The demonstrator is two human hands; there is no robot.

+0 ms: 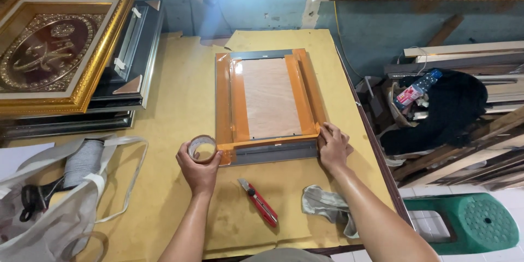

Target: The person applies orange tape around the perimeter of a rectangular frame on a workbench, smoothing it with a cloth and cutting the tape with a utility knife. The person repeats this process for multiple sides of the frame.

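Two hands — left (199, 170), right (333, 146) — flank red cutter (260, 202).

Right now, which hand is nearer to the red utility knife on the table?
Left. The left hand, holding a tape roll, is just up and left of the red utility knife. The right hand presses the frame's corner, farther up and right.
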